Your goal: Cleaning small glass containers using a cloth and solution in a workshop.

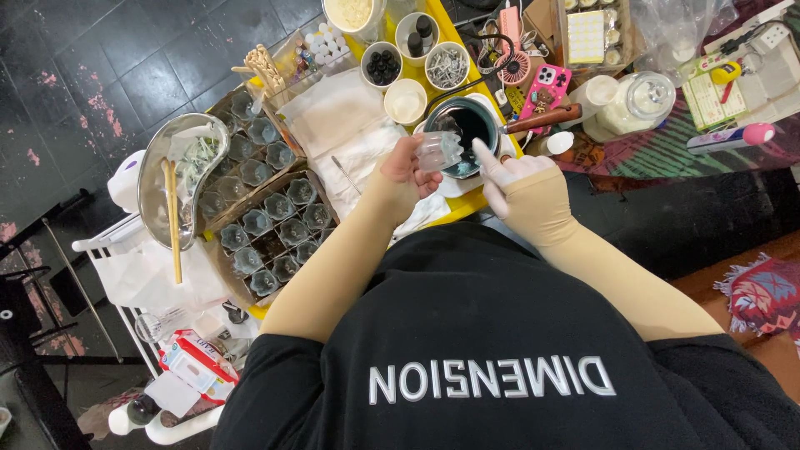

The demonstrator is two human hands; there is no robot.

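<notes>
So the left hand is wrapped around a small clear glass, fingers closed on it, holding it up just above the table edge and right next to a dark pot. The right hand is in a white glove with a tan sleeve over the forearm; its fingers are loose and apart, one fingertip poking up toward the glass, close to it or maybe just touching, can't tell. It isn't gripping anything.

The pot sits on a white plate on the yellow table, and its brown handle sticks out to the right. Behind the pot there's a bunch of little white cups, one with dark beads, one with small metal bits. A pink phone lies just past the handle, and a lidded glass jar stands further right.

Left of the hands there are white paper towels, then cardboard trays packed with empty glasses like the held one. A metal bowl with a wooden stick in it sits at the far left of those trays.
</notes>
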